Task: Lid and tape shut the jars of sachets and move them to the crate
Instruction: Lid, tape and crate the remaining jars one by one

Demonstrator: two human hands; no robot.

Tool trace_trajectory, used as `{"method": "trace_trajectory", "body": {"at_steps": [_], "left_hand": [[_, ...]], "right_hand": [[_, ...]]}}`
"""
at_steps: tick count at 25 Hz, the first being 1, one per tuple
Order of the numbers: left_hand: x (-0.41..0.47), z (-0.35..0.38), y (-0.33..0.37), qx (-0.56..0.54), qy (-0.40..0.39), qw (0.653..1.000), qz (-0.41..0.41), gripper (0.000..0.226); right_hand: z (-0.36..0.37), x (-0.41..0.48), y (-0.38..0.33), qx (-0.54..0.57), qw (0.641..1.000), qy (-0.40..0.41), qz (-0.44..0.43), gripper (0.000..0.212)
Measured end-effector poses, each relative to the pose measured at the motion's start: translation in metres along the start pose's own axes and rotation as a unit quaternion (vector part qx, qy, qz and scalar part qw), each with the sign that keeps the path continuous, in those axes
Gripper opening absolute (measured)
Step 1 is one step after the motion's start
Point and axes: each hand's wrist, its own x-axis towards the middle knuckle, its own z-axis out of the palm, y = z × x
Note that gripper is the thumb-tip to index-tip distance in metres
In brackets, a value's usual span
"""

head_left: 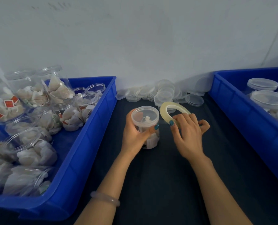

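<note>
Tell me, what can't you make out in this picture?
All in the head view:
jar side: mostly hidden by the left hand.
tape end: clear and blurred, so whether a strip reaches the jar is unclear; the right hand covers part of the roll.
left crate and right crate: cut off by frame edges, jar counts unknown.
red tags: print too small.

**Bangle and teal nails**

A pale, translucent bangle (pixel 105 198) rings the left wrist. Beyond the bangle, the left hand (pixel 134 135) has a teal-painted thumbnail (pixel 156 127). Up and right of the bangle, the right hand (pixel 188 135) shows the same polish.
</note>
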Motion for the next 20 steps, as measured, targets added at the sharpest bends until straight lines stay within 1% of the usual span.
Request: {"method": "trace_trajectory", "body": {"at_steps": [2,5,8,9,10,13,15,18,20], "left_hand": [[0.001,-0.006,-0.006,-0.013,-0.012,1.0,0.012,0.083],[0.001,-0.016,-0.004,-0.048,-0.027,0.998,0.012,0.077],[0.001,-0.021,-0.002,-0.079,-0.083,0.993,-0.008,0.059],[0.001,-0.022,0.0,-0.079,-0.103,0.991,-0.014,0.057],[0.001,-0.023,0.002,-0.078,-0.12,0.989,-0.019,0.062],[0.001,-0.024,0.003,-0.094,-0.155,0.983,-0.041,0.091],[0.002,-0.025,0.002,-0.112,-0.165,0.978,-0.061,0.106],[0.0,-0.028,0.0,-0.135,-0.181,0.971,-0.079,0.112],[-0.001,-0.028,-0.001,-0.149,-0.189,0.967,-0.088,0.111]], "right_hand": [[-0.005,-0.002,0.006,-0.029,1.0,0.003,-0.012,0.029],[-0.012,-0.002,0.008,-0.047,0.998,0.028,-0.009,0.034],[-0.012,-0.001,0.005,-0.046,0.999,0.024,-0.008,0.037],[-0.012,-0.001,0.003,-0.047,0.999,0.017,-0.008,0.039],[-0.011,0.0,0.002,-0.046,0.999,0.007,-0.006,0.041],[-0.008,0.001,-0.001,-0.021,0.999,-0.035,0.007,0.047],[-0.007,0.002,-0.002,-0.002,0.999,-0.049,0.015,0.05],[-0.009,0.003,-0.001,0.006,0.997,-0.072,0.034,0.057],[-0.011,0.004,0.002,0.047,0.99,-0.116,0.061,0.064]]}}
